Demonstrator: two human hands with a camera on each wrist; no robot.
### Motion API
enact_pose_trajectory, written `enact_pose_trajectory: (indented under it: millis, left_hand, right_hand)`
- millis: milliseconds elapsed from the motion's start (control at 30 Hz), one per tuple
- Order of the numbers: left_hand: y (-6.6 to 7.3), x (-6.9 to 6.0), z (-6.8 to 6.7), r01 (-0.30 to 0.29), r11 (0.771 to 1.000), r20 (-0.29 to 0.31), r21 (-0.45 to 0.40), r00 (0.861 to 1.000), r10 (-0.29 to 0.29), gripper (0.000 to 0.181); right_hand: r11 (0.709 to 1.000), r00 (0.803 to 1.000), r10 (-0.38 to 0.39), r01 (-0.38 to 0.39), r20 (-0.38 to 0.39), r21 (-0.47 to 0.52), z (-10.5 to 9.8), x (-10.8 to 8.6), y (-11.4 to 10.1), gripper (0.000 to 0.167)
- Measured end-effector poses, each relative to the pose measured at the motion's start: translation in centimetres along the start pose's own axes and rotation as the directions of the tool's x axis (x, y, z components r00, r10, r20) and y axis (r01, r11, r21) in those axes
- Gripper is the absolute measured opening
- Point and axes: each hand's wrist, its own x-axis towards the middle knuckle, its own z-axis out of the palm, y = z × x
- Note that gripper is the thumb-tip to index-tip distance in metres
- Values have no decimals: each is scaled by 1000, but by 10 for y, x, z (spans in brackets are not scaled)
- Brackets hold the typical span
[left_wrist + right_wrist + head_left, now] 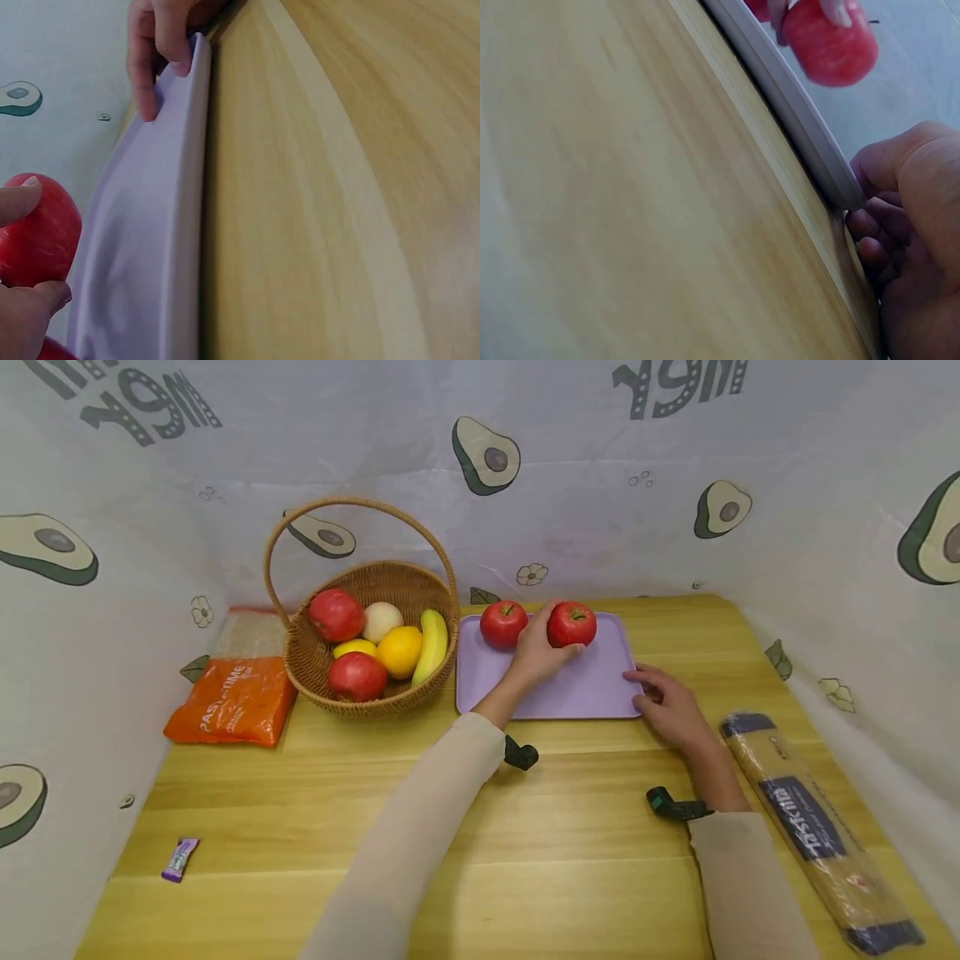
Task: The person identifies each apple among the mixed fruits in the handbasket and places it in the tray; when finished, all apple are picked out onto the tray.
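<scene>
My left hand [542,649] holds a red apple [573,625] between thumb and fingers over the right half of a lilac tray [592,689]. In the left wrist view this apple [45,232] is gripped from two sides; in the right wrist view the apple [832,45] shows above the tray's rim. A second red apple [503,624] sits on the tray's left half, just beyond the left hand. At the tray's front right corner, my right hand [670,706] pinches the rim. The right wrist view shows that thumb [885,161] against the tray's edge, with the other fingers curled beneath.
Left of the tray stands a wicker basket [300,664] with a tall handle, holding red fruits, a banana, yellow fruits and a pale round one. An orange pasta bag [236,702] lies beside it. A noodle packet [817,831] lies at right, a small purple-wrapped snack [180,859] at left.
</scene>
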Motion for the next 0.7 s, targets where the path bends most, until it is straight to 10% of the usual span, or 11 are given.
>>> enact_pose_trajectory:
  millis: [333,700]
  left_hand:
    - [-12,13,20,32,998,-110,-46,993,-37,81]
    - [-9,10,15,-49,983,-43,178,997,58,82]
  right_hand:
    - [1000,1000,9,-9,3,-3,1,3,4,45]
    - [1000,1000,23,-23,8,-6,2,3,3,45]
